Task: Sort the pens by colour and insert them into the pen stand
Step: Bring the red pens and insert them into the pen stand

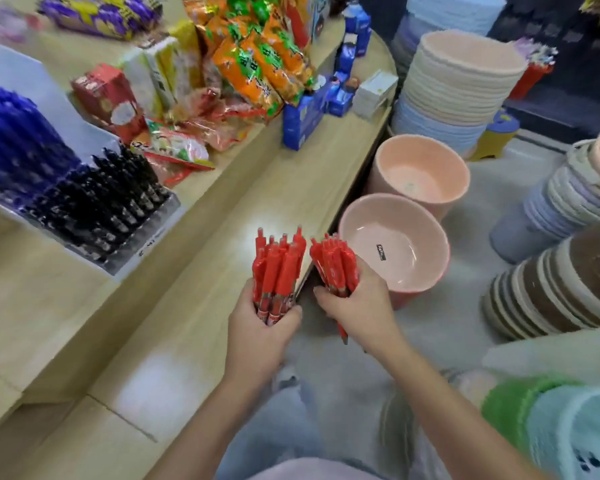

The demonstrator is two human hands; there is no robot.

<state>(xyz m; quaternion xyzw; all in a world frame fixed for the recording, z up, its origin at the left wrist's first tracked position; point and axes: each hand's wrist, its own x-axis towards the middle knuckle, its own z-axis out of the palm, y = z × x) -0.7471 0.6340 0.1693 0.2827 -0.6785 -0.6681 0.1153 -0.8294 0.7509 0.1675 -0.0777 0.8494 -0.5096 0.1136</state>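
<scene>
a bunch of red pens (pixel 278 271) in each of two hands (pixel 260 327)

No text is legible. The print on the black sticker (pixel 381 252) inside the near pink basin (pixel 426 237) is too small to read. Markings on the orange snack packets (pixel 253 76) and the pen stand (pixel 146 245) front strip are blurred.

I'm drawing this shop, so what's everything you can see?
pen stand: one, clear, on counter
blue pens: many, blue, stand's back rows
black pens: many, black, stand's front rows
snack packets: many, orange, red, purple, counter's far end
pink basins: two, pink, floor beside counter
basin stacks: several, mixed colours, right
left red pens: bunch, red, over counter
right red pens: bunch, red, beside pink basin
left hand: one, gripping left red pens
right hand: one, gripping right red pens
</scene>
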